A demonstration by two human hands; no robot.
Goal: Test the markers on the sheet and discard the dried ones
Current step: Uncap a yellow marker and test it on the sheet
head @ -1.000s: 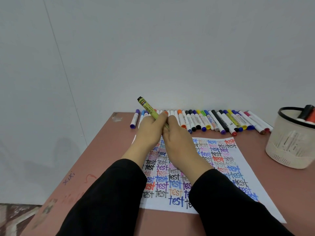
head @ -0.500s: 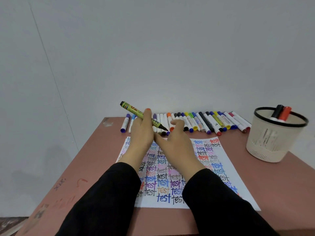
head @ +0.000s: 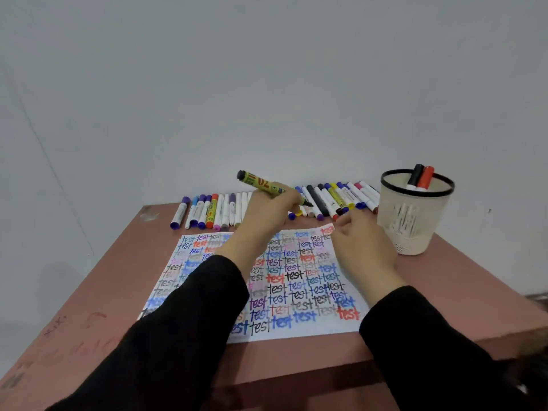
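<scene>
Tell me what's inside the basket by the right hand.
A black marker and a red marker stand in the basket, their tops above the rim. Pale shapes show through the slotted wall, too blurred to name. The bottom is hidden.

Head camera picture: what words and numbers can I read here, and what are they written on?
"test": handwritten many times, in many colours, on the white paper sheet.
"02" as it shows, perhaps "70" upside down: on the yellow-green marker that the left hand holds.
"XIX", roughly: scribbled on the reddish-brown table, near its left edge.
Labels on the row of capped markers: too small to read.
</scene>
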